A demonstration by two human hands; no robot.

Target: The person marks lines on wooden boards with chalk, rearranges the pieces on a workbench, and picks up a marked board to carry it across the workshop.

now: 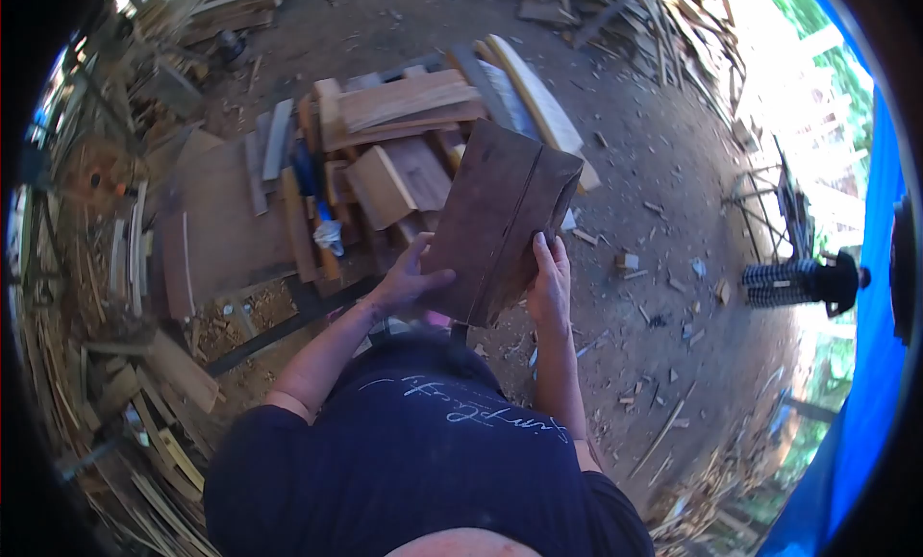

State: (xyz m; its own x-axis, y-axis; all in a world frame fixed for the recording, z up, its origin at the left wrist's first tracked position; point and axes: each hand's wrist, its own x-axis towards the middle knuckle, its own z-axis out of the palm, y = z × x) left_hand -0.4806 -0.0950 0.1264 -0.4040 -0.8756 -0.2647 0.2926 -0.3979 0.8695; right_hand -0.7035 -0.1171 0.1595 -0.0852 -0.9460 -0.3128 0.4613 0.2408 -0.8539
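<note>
A dark brown wooden board (pixel 495 216) with a lengthwise line across its face is held up, tilted, in front of my body. My left hand (pixel 413 276) is at the board's left edge, thumb on the face and fingers spread along the side. On the opposite edge, my right hand (pixel 549 278) grips the board near its lower right part, fingertips against the wood. Behind the board lies a pile of cut planks (pixel 409 105), partly hidden by it.
Wood scraps (pixel 183 370) and long strips lie at the left. Chips and offcuts (pixel 627 261) dot the dirt floor (pixel 635 201) at the right. A black-and-white checked cylindrical object (pixel 784 285) stands near a blue tarp (pixel 870 259). More boards (pixel 663 28) are piled at the back right.
</note>
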